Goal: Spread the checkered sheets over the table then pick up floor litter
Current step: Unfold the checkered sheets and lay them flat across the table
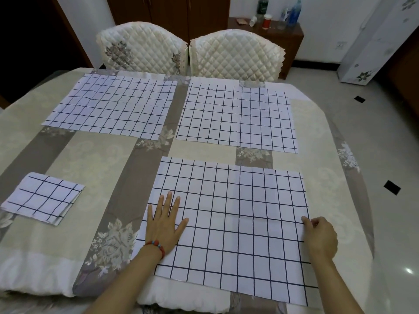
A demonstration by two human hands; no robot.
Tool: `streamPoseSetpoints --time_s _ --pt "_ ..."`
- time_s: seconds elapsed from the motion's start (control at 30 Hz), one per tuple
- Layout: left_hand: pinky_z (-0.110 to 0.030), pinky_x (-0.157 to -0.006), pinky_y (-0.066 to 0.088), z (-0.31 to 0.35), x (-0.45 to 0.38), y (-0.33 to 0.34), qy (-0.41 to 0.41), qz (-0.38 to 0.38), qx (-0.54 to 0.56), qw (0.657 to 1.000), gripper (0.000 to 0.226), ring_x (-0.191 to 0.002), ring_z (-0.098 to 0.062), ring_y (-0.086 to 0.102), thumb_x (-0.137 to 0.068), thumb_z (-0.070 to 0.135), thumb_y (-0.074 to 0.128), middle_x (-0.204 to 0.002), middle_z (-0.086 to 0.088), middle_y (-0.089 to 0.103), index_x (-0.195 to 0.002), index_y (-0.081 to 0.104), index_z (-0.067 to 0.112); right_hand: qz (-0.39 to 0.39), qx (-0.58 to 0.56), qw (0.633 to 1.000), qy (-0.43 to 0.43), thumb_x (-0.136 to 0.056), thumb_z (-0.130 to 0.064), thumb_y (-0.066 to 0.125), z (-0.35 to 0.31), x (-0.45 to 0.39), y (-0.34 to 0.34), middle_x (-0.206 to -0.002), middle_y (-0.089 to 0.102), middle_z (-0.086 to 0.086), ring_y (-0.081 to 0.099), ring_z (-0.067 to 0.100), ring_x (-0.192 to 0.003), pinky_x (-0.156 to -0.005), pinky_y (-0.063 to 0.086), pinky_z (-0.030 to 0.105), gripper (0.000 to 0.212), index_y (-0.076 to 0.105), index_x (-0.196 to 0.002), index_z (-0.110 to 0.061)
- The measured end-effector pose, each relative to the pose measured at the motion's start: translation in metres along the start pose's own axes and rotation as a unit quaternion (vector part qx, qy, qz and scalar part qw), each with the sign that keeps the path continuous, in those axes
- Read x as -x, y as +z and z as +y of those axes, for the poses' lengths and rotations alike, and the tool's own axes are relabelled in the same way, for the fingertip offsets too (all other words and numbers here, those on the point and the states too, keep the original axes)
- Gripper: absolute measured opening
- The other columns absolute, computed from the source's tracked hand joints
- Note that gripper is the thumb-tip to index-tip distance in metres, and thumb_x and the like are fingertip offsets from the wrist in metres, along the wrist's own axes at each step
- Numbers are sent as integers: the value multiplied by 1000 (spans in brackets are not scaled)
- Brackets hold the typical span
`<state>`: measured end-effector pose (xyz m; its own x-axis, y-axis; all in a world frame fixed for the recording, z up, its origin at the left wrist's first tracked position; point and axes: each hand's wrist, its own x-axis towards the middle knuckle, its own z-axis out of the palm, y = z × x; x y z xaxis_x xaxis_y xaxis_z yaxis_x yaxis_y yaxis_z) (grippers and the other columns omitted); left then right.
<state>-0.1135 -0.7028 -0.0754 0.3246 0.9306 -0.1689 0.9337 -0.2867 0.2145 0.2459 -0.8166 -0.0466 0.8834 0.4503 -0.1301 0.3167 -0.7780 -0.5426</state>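
Three white checkered sheets lie spread flat on the table (95, 155): one at the far left (111, 105), one at the far right (235, 116), and a near sheet (229, 225) in front of me. My left hand (164, 225) rests flat, fingers apart, on the near sheet's left edge. My right hand (320, 236) pinches that sheet's right edge between thumb and fingers. A fourth checkered sheet (43, 197) lies folded at the table's left side, away from both hands.
The table wears a beige and grey floral cloth. Two quilted chairs (235, 55) stand at its far side. A dark cabinet (285, 35) with bottles sits behind them. Glossy tiled floor (371, 137) with small black tile insets lies to the right.
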Motion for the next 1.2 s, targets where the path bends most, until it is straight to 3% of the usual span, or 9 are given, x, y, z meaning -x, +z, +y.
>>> streamPoseSetpoints --time_s 0.23,0.4,0.47,0.57,0.67,0.83,0.9,1.03,1.2 --pt "-44 -116 -9 -2 0 3 0 13 0 1000 83 -142 -20 -13 -73 72 -17 -152 3 -12 -142 -7 26 23 24 987 -156 -86 -17 61 -45 50 15 -116 60 19 54 37 -107 -92 38 44 28 60 -110 -2" --pt "-44 -116 -8 -1 0 4 -3 14 -3 1000 80 -143 -20 -11 -75 71 -14 -153 3 -10 -142 -7 27 -127 125 861 -477 -82 -34 63 -94 119 66 -131 59 4 55 25 -122 -98 46 46 42 61 -120 -17" --pt "-44 -116 -9 -1 0 3 -4 13 -3 1000 80 -143 -21 -10 -76 71 -14 -153 4 -11 -142 -7 28 -200 162 844 -471 -94 -44 35 -94 117 82 -154 24 -5 19 18 -144 -118 11 37 51 34 -142 -25" --pt "-43 -115 -14 -2 -1 4 -3 8 -16 1000 78 -143 -21 -16 -74 71 -17 -152 5 -19 -141 -15 30 -233 172 843 -454 -97 -50 19 -76 100 97 -153 -13 -16 -19 10 -142 -114 -19 31 56 0 -146 -34" --pt "-42 -114 -18 -2 -1 4 -5 7 -22 1000 77 -142 -21 -20 -74 70 -17 -152 4 -19 -140 -17 31 -195 203 879 -386 -96 -53 15 -67 70 88 -152 -19 -15 -21 9 -141 -116 -15 35 57 -14 -141 -36" --pt "-40 -112 -20 -2 -1 2 1 18 -24 1000 76 -143 -25 -10 -79 68 -11 -154 1 -7 -143 -6 27 -112 203 953 -193 -96 -48 22 -63 28 64 -159 -3 0 -8 23 -146 -118 -6 51 60 8 -149 -22" --pt "-41 -112 -16 0 0 0 2 22 -20 1000 75 -143 -27 -1 -82 66 -6 -154 -1 1 -144 2 24 -106 188 940 -263 -96 -42 28 -83 42 74 -159 2 4 -2 25 -146 -117 -3 49 60 13 -148 -16" --pt "-42 -113 -12 1 1 -1 1 23 -28 999 72 -143 -29 6 -85 64 -1 -154 -2 6 -145 6 23 -268 183 780 -535 -96 -50 22 -117 91 115 -151 -17 -14 -9 17 -146 -113 -21 33 57 5 -147 -31" --pt "-42 -112 -16 0 -1 0 7 25 -19 999 73 -143 -28 1 -84 66 -2 -154 -1 2 -144 1 25 -186 187 875 -406 -96 -50 19 -108 34 111 -156 -10 -12 -12 11 -145 -117 -13 37 56 4 -147 -33"
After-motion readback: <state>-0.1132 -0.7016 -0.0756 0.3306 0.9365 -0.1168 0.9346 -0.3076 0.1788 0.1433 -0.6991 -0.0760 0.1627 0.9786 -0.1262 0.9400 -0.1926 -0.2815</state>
